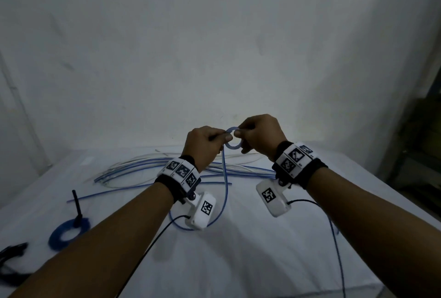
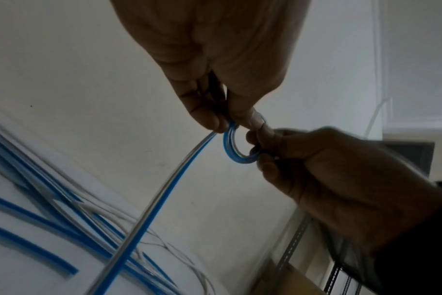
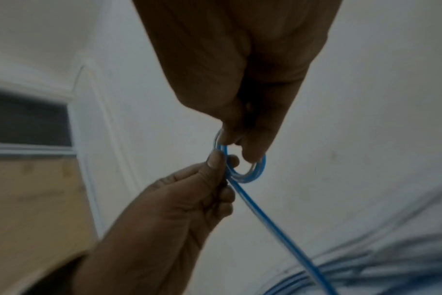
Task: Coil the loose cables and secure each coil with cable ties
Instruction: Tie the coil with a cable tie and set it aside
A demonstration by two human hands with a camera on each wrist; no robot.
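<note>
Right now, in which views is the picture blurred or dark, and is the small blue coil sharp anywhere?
Head view: dim, corners dark, coil small and soft between left hand and right hand. Left wrist view: coil sharpest; loose cables smeared. Right wrist view: soft overall, hands in shadow.

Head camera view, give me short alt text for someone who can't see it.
Two hands raised over a white-covered table pinch a small coil of blue cable between them, the left hand and right hand each in a fingertip grip on the coil. The cable's free length hangs down to a heap of loose blue and white cables; a finished blue coil lies at left.
</note>
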